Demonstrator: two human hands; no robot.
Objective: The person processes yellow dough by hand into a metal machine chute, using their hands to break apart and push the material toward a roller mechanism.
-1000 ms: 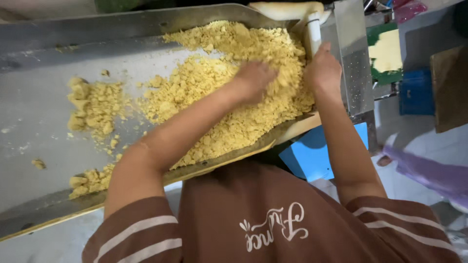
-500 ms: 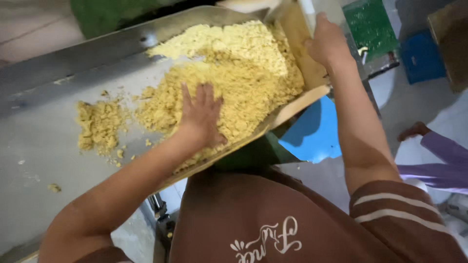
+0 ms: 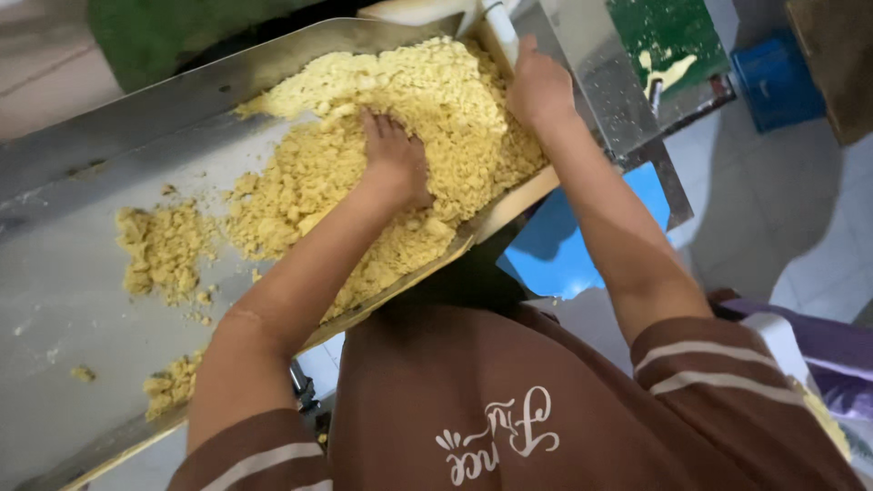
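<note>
A big heap of yellow crumbly dough (image 3: 427,118) lies in a long steel trough (image 3: 82,273). My left hand (image 3: 393,159) lies flat on the heap's middle, fingers spread and pressed into the crumbs. At the trough's right end my right hand (image 3: 536,86) rests against the pile's edge beside a white upright piece (image 3: 502,32); what its fingers do is hidden. Smaller clumps of dough (image 3: 159,245) are scattered to the left.
A steel machine panel (image 3: 600,82) stands right of the trough. Beyond it lie a green board (image 3: 668,41) and a blue crate (image 3: 773,77). A blue stool (image 3: 568,245) stands on the tiled floor below.
My left hand has slid rightward and up the heap toward its middle. The right hand stays at the trough's right end. The camera view has shifted.
</note>
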